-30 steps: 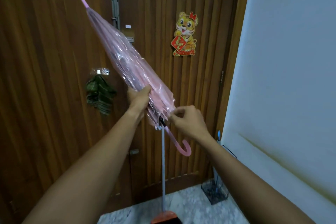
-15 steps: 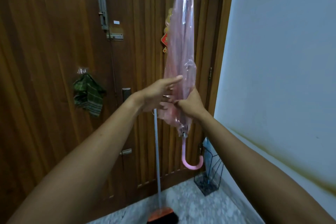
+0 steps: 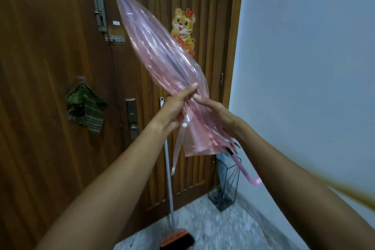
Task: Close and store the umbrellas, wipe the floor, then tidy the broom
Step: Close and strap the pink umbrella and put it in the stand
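Door [image 3: 46, 36] area: wood, plastic, cloth, metal.
Door dark varnished wood, ribbed, low sheen. Before it, umbrella [image 3: 160, 61] of thin glossy pink see-through plastic, creased. On it, dull metal latch [image 3: 99, 7], soft green checked cloth [image 3: 86, 107]. Beside it, matt painted wall [image 3: 304, 57].

The folded pink plastic umbrella [image 3: 162, 63] slants before the brown wooden door [image 3: 50, 46]. Behind it a white-handled broom [image 3: 168, 178] leans on the door; a black wire stand [image 3: 225, 199] sits right of the broom.

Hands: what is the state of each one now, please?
Left hand: closed around the pink umbrella, on its folded canopy.
Right hand: closed on the same canopy, nearer the handle.
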